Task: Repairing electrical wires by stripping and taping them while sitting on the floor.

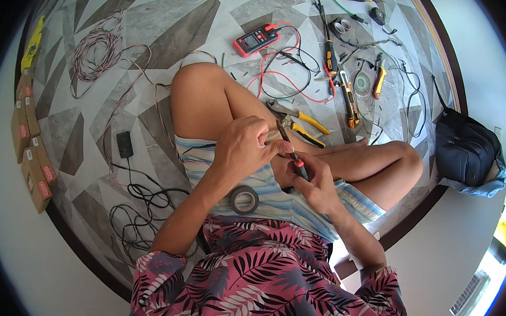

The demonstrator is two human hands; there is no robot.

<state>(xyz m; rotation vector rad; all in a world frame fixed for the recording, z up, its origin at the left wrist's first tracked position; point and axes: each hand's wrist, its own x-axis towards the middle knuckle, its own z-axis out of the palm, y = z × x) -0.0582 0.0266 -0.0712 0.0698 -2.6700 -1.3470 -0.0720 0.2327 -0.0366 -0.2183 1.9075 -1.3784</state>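
My right hand (316,185) is wrapped round a slim hand tool (300,167) with a black and red handle and a narrow dark shaft that points up and away; its exact kind does not show. Close against that shaft is my left hand (243,146), its fingers pinched together and its thumb reaching across to the tool. What the left fingers hold, if anything, is hidden. Both hands are above my lap. A roll of dark tape (244,200) lies on my striped shorts. Beyond the hands, yellow-handled pliers (307,125) rest by my leg.
On the tiled floor ahead lie a red multimeter (257,40) with leads, a utility knife (348,97), a screwdriver (330,55) and loose wires. To the left are a wire coil (99,50), a black adapter (124,144) with tangled cable, and boxes (35,173). A black backpack (467,148) stands right.
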